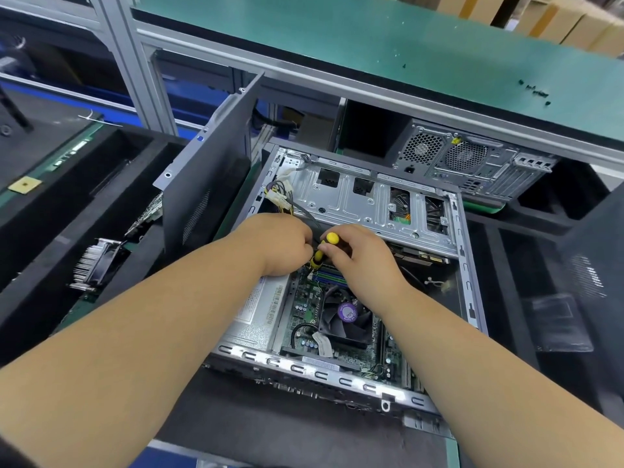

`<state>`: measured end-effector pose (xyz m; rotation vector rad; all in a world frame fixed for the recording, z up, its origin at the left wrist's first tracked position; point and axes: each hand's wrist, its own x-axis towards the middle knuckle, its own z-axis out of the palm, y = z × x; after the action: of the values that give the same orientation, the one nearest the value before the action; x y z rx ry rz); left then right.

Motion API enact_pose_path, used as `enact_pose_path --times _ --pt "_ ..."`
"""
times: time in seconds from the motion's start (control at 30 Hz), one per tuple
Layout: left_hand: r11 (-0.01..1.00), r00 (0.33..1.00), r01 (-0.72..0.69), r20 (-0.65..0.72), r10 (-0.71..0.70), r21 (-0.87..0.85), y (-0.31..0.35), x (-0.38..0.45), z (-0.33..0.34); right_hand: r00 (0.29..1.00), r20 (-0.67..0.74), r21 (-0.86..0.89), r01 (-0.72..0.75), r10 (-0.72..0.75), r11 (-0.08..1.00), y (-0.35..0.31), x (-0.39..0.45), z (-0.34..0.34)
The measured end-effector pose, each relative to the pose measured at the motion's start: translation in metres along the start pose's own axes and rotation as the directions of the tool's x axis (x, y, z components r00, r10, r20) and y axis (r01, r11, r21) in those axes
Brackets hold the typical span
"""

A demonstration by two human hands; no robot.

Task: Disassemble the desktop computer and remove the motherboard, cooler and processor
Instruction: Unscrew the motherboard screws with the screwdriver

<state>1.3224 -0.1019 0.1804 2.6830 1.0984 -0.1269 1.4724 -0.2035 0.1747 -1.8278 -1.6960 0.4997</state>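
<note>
While the open computer case (337, 265) lies on its side on the black mat of the desk (304, 430), both hands meet over its middle. The right hand (363, 256) curls round a yellow-and-black screwdriver (322, 249), which points down toward the motherboard (304, 309). The left hand (280, 244) sits just beside it with its fingers bent in against the tool's shaft; whether they pinch anything I cannot tell. Nearer the person, the cooler (346, 317) with a purple sticker on its fan is mounted on the motherboard. A metal drive cage (364, 201) spans the far half of the case. A loose side panel (209, 170) stands upright to the left, and a second computer (472, 160) lies under the green shelf (371, 45).
</note>
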Motion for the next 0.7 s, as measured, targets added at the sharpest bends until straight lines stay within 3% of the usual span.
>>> enact_pose_path --times 0.7 --pt "0.999 0.999 -0.038 0.012 0.039 -0.021 0.0005 -0.0023 -0.0027 1.0 0.006 -0.037 0.02 -0.02 0.999 0.001 0.0022 0.0015"
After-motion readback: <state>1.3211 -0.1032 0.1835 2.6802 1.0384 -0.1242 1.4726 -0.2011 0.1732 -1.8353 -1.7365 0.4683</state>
